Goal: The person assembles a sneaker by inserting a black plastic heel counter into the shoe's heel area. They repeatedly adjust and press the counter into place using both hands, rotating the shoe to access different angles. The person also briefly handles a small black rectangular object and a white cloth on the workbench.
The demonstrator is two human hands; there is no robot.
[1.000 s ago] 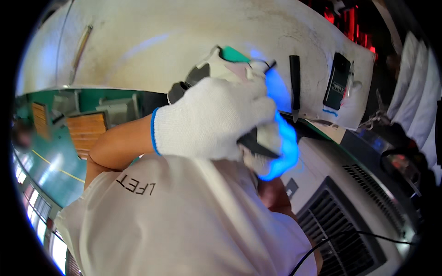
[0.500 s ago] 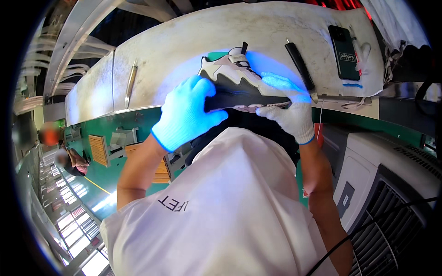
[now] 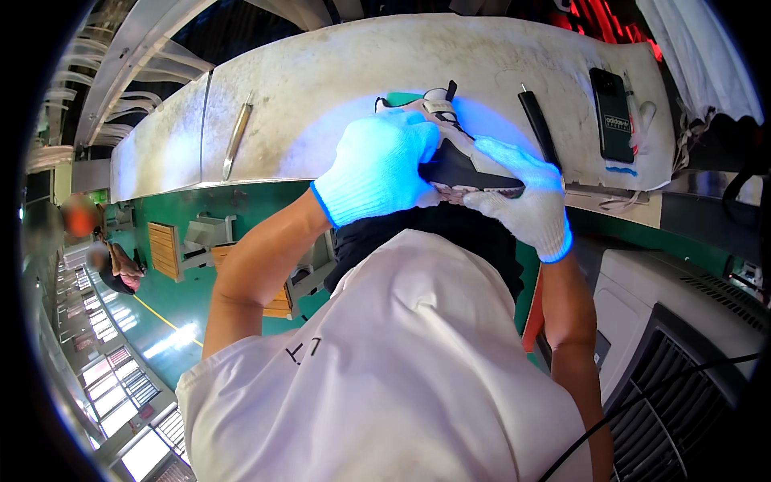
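A grey, white and black sneaker [image 3: 470, 169] is held on its side edge at the front of the bench, under a blue light. My left hand [image 3: 377, 165], in a knitted glove, covers the heel half of the shoe, its fingers curled over the upper. Around the toe end closes my gloved right hand [image 3: 530, 197], fingers on the far side and thumb near the sole. The sneaker's heel and part of its side are hidden behind my left hand. A dark pull loop sticks up at the collar.
On the pale, stained bench [image 3: 321, 80] lie a slim metal tool [image 3: 237, 136] at left and a black-handled tool [image 3: 540, 124] at right. Farther right are a dark phone [image 3: 612, 116] and a red-and-white pen-like item [image 3: 634, 120]. A grey machine [image 3: 675, 297] stands at my right.
My left hand has slid right along the sneaker, from the heel end toward its middle, covering more of the side. The shoe and right hand have shifted slightly right in view.
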